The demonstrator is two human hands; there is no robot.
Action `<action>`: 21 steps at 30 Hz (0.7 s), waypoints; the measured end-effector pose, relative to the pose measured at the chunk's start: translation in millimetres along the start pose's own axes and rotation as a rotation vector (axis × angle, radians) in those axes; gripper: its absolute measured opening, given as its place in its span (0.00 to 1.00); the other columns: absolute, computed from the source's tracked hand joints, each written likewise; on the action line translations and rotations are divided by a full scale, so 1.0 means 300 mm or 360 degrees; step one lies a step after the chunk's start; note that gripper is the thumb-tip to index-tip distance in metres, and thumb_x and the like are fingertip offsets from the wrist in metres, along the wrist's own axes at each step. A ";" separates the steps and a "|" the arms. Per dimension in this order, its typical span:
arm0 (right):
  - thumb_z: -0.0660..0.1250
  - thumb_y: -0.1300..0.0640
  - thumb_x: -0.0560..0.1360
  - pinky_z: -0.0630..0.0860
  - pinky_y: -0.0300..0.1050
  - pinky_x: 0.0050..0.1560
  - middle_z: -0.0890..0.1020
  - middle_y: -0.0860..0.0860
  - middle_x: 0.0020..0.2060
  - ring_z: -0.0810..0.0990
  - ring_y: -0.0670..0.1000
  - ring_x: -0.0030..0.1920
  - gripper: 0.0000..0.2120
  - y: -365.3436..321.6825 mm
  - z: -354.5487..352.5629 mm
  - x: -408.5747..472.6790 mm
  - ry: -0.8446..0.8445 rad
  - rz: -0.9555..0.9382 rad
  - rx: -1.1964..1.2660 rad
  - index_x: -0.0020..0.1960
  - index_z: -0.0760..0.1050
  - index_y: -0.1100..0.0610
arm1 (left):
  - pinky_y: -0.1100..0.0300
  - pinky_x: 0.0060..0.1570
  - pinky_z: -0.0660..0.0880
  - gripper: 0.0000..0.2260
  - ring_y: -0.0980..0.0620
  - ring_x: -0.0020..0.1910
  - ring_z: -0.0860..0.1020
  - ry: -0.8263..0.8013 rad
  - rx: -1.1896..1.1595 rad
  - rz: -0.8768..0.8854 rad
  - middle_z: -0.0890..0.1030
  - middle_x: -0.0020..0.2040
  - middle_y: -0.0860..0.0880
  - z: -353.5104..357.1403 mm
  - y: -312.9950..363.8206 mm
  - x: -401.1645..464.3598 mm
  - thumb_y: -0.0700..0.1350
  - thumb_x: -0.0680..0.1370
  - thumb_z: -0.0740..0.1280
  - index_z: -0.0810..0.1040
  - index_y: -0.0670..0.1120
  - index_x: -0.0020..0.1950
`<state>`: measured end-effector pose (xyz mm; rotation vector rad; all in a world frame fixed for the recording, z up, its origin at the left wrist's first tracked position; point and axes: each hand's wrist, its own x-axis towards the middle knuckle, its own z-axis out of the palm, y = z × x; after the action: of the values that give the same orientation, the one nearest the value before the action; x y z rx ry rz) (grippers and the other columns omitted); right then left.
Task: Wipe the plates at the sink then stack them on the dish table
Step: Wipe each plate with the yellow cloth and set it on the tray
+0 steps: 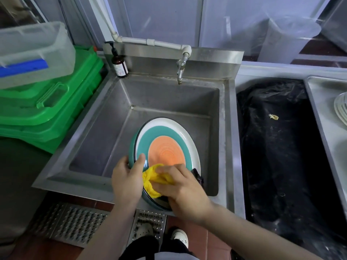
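I hold the plate tilted over the sink, its near edge at the front rim. My left hand grips the plate's left edge, thumb on the face, fingers behind. My right hand presses a bunched yellow cloth against the lower face, fingers curled over it. Plate looks ceramic: stiff, fairly heavy, breakable, likely slick if wet. Best hold is the rim, thumb on top and fingers under. Cloth is soft and light. White plates sit on the counter far right.
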<state>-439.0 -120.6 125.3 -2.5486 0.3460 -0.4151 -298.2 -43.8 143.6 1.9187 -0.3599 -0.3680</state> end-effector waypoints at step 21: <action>0.62 0.65 0.72 0.72 0.54 0.55 0.73 0.57 0.63 0.70 0.64 0.53 0.24 0.116 -0.129 0.268 0.0496 0.0419 -0.0192 0.64 0.77 0.47 | 0.52 0.37 0.73 0.11 0.48 0.33 0.78 -0.0171 0.0028 0.0142 0.81 0.35 0.45 -0.017 0.080 -0.032 0.53 0.68 0.65 0.77 0.46 0.39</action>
<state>-384.4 -193.1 155.8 -2.5045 0.8335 -0.7085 -306.5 -44.2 168.5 1.8972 -0.5194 -0.4110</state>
